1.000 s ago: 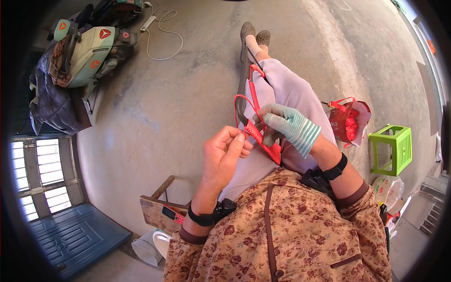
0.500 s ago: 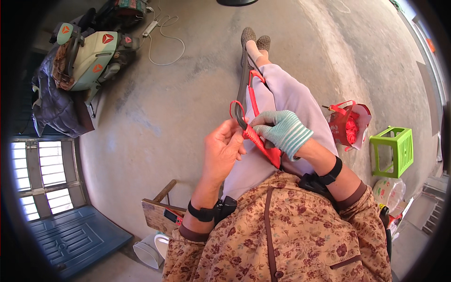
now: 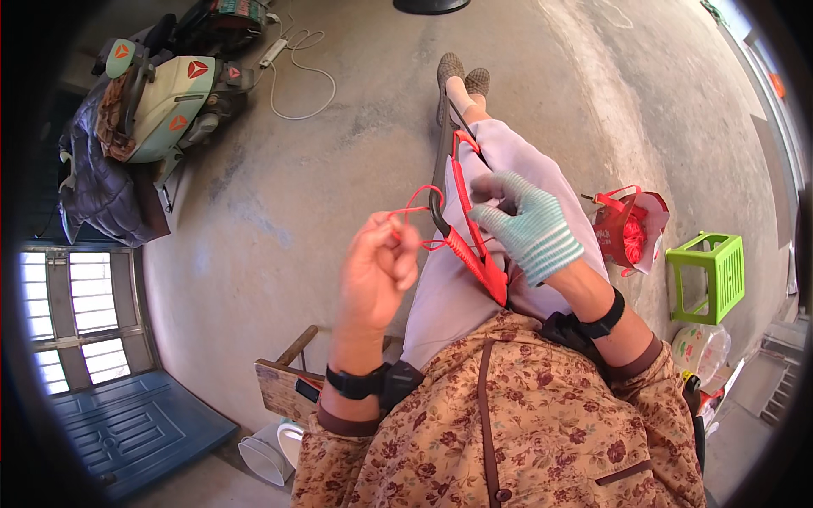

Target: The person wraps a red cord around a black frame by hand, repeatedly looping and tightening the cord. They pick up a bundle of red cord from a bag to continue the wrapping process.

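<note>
A long, narrow black frame [image 3: 444,152] lies along my lap and legs, with red cord [image 3: 461,252] wound tightly round its near part. The near corner is fully covered in red. Left of the frame, my bare left hand [image 3: 381,271] pinches a loose strand of the same cord, which loops back to the frame's edge. That hand is slightly smeared by motion. On the other side, my right hand [image 3: 527,227], in a green-and-white striped glove, hovers over the frame with its fingers curved and apart. Nothing shows between them.
A red bag [image 3: 631,229] with red cord inside stands at my right, beside a green plastic stool [image 3: 705,275]. To my left is a wooden bench [image 3: 288,388] with a small device on it. A scooter [image 3: 161,110] and a white cable [image 3: 305,114] are at the far left.
My left hand has drawn away to the left, pulling out the red strand into a wider loop. My right hand has come off the frame, moving right, and its fingers have opened.
</note>
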{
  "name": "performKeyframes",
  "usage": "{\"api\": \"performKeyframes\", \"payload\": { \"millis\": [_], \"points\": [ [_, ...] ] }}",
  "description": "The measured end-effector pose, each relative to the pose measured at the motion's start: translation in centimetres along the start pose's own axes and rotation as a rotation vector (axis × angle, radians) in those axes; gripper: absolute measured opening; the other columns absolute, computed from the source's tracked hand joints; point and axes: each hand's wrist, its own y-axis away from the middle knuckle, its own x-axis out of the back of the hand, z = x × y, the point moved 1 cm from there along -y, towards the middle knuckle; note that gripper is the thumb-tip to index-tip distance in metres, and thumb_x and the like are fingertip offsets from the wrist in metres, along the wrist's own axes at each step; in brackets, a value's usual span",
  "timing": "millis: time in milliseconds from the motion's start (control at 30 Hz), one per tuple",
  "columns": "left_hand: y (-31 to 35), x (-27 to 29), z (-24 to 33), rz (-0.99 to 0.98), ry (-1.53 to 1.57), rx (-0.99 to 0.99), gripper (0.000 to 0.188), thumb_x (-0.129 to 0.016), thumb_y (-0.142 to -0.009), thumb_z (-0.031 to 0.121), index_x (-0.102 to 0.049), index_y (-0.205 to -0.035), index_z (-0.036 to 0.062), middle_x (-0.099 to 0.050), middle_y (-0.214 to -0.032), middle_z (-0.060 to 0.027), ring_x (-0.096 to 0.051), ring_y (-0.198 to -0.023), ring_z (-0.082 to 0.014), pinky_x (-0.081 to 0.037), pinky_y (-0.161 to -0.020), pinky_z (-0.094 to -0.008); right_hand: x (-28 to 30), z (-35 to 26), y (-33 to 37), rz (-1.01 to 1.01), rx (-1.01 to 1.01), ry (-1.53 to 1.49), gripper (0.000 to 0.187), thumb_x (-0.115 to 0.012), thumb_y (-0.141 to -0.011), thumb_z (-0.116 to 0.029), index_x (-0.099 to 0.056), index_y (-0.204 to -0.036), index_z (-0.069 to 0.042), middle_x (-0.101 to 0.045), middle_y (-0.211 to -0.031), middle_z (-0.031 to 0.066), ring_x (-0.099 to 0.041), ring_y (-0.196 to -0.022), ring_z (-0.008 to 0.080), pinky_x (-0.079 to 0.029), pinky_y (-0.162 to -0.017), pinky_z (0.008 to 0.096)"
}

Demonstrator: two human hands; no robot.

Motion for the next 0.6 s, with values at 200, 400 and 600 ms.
{"api": "performKeyframes", "payload": {
  "millis": [200, 400, 600],
  "points": [
    [6.1, -3.4, 4.0, -0.347, -0.488, 0.17, 0.009, -0.058, -0.088, 0.007, -0.059, -0.095, 0.0014, -0.063, -0.078, -0.0073, -0.06, -0.061, -0.0101, -0.045, -0.051, -0.0203, 0.1, -5.6, 1.6, 0.063, 0.764, 0.271, 0.035, -0.076, -0.074, -0.014, -0.064, -0.104, -0.003, -0.067, -0.093, 0.0104, -0.065, -0.082, 0.0232, -0.052, -0.079, 0.0286],
    [7.5, -2.8, 5.9, -0.25, -0.73, -0.009, 0.022, -0.064, -0.081, -0.004, -0.061, -0.103, -0.0014, -0.066, -0.084, -0.0089, -0.064, -0.07, -0.0107, -0.049, -0.058, -0.0196, 2.7, -6.4, 3.6, -0.515, 0.469, -0.164, 0.015, -0.072, -0.08, -0.01, -0.068, -0.091, -0.001, -0.066, -0.085, 0.0097, -0.062, -0.078, 0.0181, -0.049, -0.072, 0.0271],
    [2.0, -2.8, -0.9, -0.013, -0.955, -0.21, 0.026, -0.069, -0.08, 0.0, -0.058, -0.104, -0.0006, -0.057, -0.071, 0.0016, -0.049, -0.058, -0.0032, -0.041, -0.053, -0.0191, 3.3, -4.2, 5.1, -0.52, 0.051, -0.373, 0.017, -0.067, -0.085, -0.009, -0.069, -0.099, 0.001, -0.066, -0.084, 0.0021, -0.058, -0.077, 0.0082, -0.049, -0.071, 0.0245]
  ]
}}
